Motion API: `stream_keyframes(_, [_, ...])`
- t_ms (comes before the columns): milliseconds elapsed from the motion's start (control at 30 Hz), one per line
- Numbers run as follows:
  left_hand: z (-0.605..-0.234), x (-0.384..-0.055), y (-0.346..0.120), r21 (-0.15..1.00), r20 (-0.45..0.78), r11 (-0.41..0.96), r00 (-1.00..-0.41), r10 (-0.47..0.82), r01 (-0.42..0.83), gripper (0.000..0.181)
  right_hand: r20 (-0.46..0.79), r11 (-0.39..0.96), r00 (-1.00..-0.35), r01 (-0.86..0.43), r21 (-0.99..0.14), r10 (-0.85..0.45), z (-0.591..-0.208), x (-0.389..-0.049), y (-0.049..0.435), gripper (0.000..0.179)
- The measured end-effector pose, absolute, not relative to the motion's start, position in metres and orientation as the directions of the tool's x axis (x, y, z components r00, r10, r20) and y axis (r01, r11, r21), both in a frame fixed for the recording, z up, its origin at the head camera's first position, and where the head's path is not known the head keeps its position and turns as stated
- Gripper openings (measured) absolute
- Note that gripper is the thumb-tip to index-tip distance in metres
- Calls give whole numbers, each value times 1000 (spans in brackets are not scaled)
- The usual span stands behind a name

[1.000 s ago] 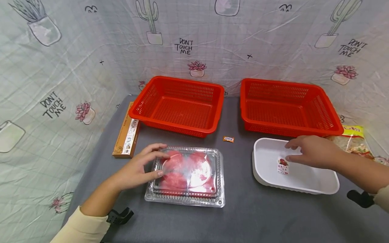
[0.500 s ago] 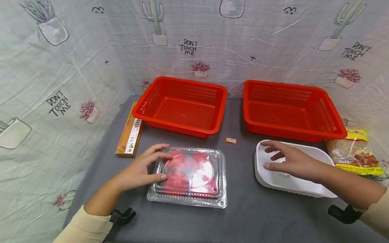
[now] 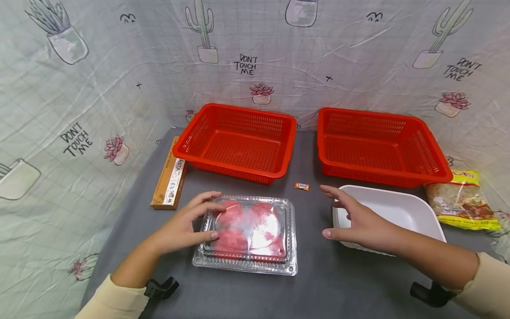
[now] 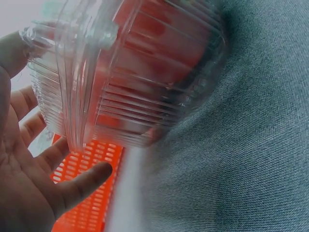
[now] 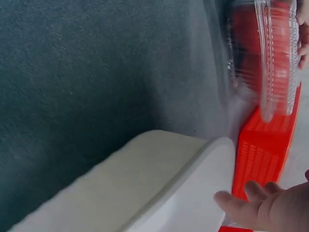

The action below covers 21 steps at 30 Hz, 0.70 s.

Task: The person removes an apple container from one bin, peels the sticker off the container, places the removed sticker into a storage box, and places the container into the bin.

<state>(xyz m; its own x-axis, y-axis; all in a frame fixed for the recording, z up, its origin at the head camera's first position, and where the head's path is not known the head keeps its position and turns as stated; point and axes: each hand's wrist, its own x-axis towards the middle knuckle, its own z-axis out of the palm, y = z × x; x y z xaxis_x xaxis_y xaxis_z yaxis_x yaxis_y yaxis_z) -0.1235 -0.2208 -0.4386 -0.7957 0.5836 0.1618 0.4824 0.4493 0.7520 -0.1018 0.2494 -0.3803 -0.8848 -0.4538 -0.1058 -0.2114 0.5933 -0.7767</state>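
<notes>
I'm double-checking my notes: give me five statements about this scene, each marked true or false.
The left hand is at the left edge of a clear, ribbed plastic container: true.
It is empty: false; red contents show through.
A white rounded plastic tray stands nearer the person than the right red plastic basket: true.
Both hands grip the container: false; the right hand holds nothing.
A small orange packet lies on the grey table: true.

The box [image 3: 247, 237] is clear, glossy, ribbed plastic; the tray [image 3: 398, 212] is smooth plastic, the baskets [image 3: 239, 148] [image 3: 360, 153] perforated plastic. The tablecloth [image 3: 303, 288] looks matt and woven, the backdrop [image 3: 303, 57] creased and faintly shiny. The bag [image 3: 460, 199] is glossy film.
</notes>
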Motion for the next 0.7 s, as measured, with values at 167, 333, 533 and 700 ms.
stream_keyframes(167, [-439, -121, -220, 757, 169, 442, -798, 579, 481, 57, -25, 620, -892, -293, -728, -451, -379, -99, 241, 100])
stream_keyframes(333, [-441, -121, -219, 750, 193, 434, -793, 578, 499, 56, 60, 581, -867, -382, -719, -495, -384, -97, 230, 99])
stream_keyframes(533, [-443, -124, -218, 731, 229, 440, -796, 561, 521, 53, 73, 497, -843, -382, -779, -532, -390, -92, 212, 100])
stream_keyframes(700, [-444, -125, -220, 734, 235, 450, -811, 535, 510, 54, -5, 470, -847, -290, -834, -531, -396, -90, 199, 101])
